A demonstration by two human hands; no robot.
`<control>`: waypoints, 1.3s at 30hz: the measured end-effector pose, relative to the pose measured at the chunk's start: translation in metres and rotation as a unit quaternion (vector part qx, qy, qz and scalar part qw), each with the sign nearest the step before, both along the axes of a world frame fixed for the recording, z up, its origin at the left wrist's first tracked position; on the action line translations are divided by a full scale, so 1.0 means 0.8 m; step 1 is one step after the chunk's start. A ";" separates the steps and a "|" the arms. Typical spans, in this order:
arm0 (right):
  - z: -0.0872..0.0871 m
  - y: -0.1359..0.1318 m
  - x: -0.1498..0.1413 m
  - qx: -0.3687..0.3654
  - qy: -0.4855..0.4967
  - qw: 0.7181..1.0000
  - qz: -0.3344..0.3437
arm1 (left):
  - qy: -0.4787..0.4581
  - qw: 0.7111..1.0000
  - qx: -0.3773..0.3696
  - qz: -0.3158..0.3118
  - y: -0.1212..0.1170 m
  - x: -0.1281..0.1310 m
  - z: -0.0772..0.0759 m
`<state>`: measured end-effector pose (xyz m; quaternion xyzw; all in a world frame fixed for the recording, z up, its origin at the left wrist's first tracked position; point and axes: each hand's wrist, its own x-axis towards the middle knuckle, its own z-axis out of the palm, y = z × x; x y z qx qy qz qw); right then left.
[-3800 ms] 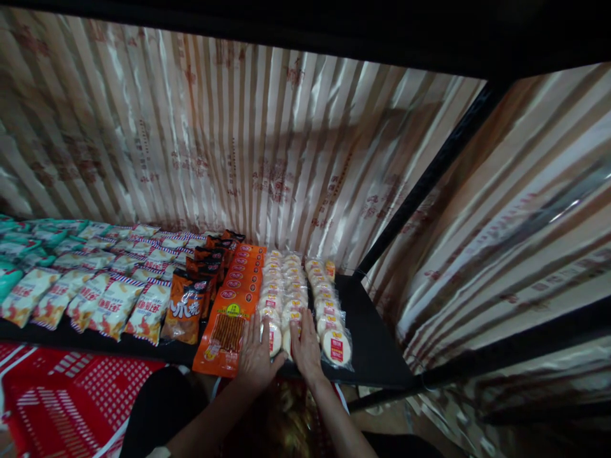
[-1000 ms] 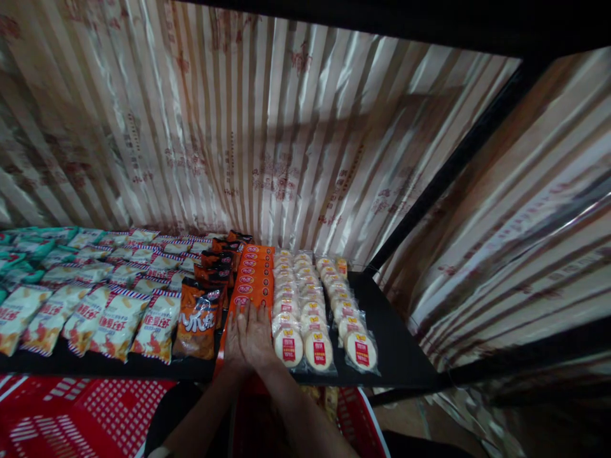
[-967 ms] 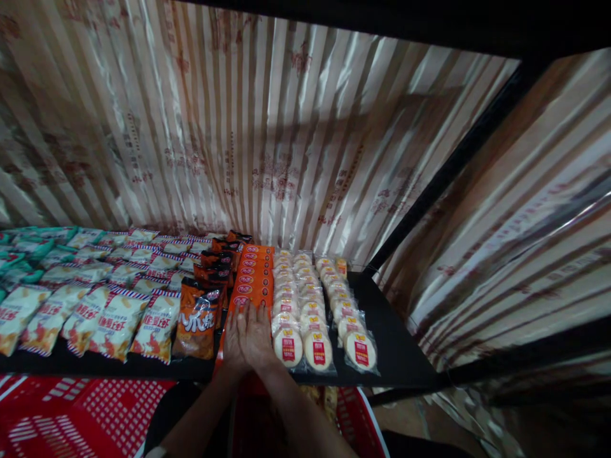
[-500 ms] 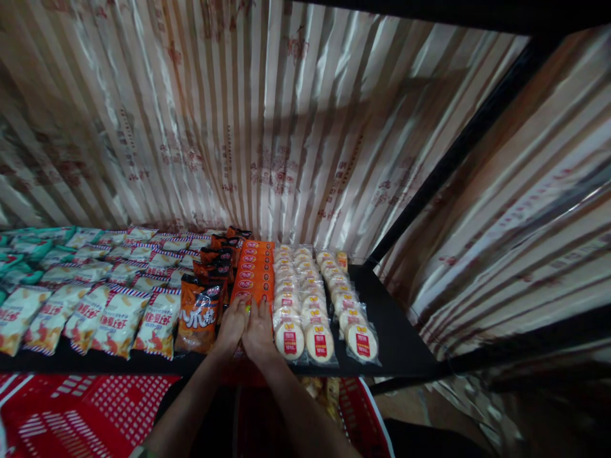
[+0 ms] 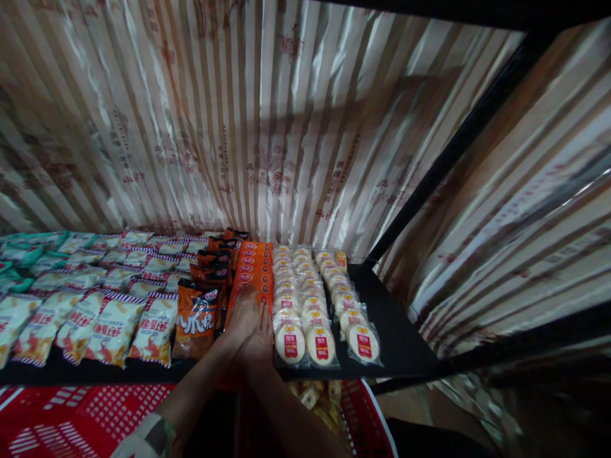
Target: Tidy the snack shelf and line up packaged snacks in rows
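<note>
Orange-brown plastic bag (image 5: 195,324), front edge of flat black shelf (image 5: 391,331): “爪烧” is printed.
Round white crackers (image 5: 321,345): “雪饼” is read.
Flat orange packets (image 5: 256,270): logos are blurred.

Apparently a shop; snack packets (image 5: 252,268) line a black shelf (image 5: 394,346)

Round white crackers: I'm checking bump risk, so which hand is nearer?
Right. The right hand is just left of the round white crackers; the left hand is farther left, over orange packets.
</note>
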<state>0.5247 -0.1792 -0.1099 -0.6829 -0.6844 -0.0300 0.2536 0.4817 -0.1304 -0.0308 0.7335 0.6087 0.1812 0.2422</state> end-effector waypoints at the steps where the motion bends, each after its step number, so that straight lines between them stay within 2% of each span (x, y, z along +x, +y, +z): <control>1: 0.001 -0.002 0.001 -0.004 -0.002 1.000 0.006 | 0.006 1.000 0.002 -0.007 0.003 0.000 0.002; 5: 0.004 -0.007 0.003 0.001 0.003 1.000 0.026 | 0.024 0.999 0.015 -0.026 0.019 0.004 0.006; 9: 0.010 -0.011 0.004 0.002 0.039 0.999 0.012 | 0.041 0.998 0.018 -0.031 0.042 0.012 0.004; 15: 0.018 -0.013 0.006 -0.014 0.051 0.998 0.018 | 0.071 0.997 -0.002 -0.002 0.076 0.019 -0.010; 22: 0.015 -0.016 0.008 -0.022 0.055 0.998 0.025 | 0.082 0.996 0.011 0.023 0.070 0.032 -0.041; 26: 0.016 -0.015 0.007 -0.037 0.056 0.997 0.033 | 0.087 0.996 0.015 0.022 0.068 0.032 -0.050; 30: 0.016 -0.015 0.007 -0.048 0.046 0.997 0.028 | 0.095 0.995 0.009 0.017 0.073 0.030 -0.050; 39: 0.021 -0.017 0.007 -0.042 0.020 0.999 0.023 | 0.117 0.993 0.002 -0.023 0.079 0.021 -0.035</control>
